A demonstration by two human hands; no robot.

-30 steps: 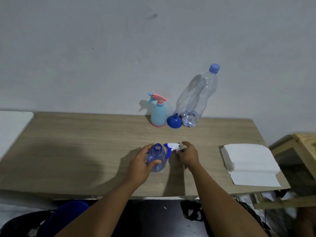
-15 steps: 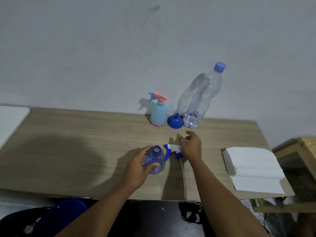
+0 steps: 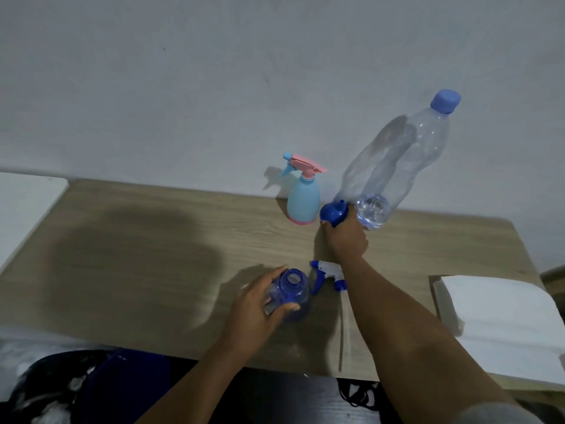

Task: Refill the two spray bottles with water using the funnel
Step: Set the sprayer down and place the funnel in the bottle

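Observation:
My left hand grips the clear blue spray bottle, which stands upright with its neck uncapped near the table's front. Its white and blue spray head lies on the table just to the right, dip tube trailing toward the front edge. At the back my right hand closes its fingers round the blue funnel. The light blue spray bottle with a pink trigger stands left of the funnel. A large clear water bottle with a blue cap leans against the wall to the right.
A stack of white paper towels lies at the right end of the wooden table. A white surface adjoins the table on the left. Dark bags sit on the floor below the front edge.
My right hand left the spray head on the table and reached back to the funnel, where it now takes hold. My left hand stayed on the blue bottle.

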